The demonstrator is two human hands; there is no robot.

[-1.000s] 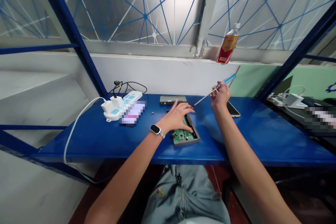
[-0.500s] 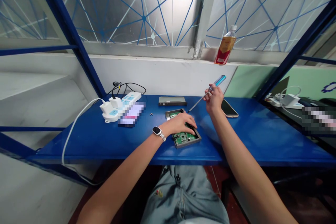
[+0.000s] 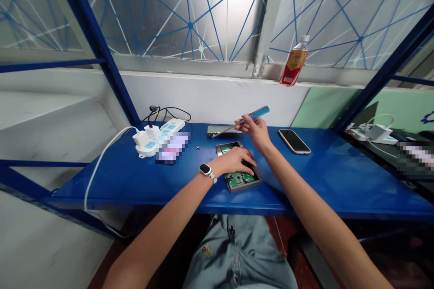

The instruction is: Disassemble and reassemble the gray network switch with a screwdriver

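My left hand [image 3: 236, 161] lies over a shallow grey metal case [image 3: 249, 186], its fingers curled and gripping it near the far right side. Inside the case is a green circuit board [image 3: 238, 178], partly covered by that hand. In my right hand [image 3: 257, 134] a long screwdriver [image 3: 259, 112] with a blue handle is pinched. Its shaft slants down to the left, and the tip sits to the left above the case, in front of a flat grey metal cover [image 3: 212, 130]. Several tiny screws [image 3: 198, 147] lie on the blue table left of the case.
A white power strip [image 3: 146, 148] with plugs and cables stands at the left, beside a blurred-out phone [image 3: 172, 147]. Another phone [image 3: 294, 141] lies to the right. A drink bottle [image 3: 294, 62] stands on the window ledge. Blue frame posts [image 3: 101, 49] rise at both sides.
My right hand has moved left with the screwdriver, whose tip swung from the case's far right corner to the left, towards the metal cover. My left hand stays on the case.
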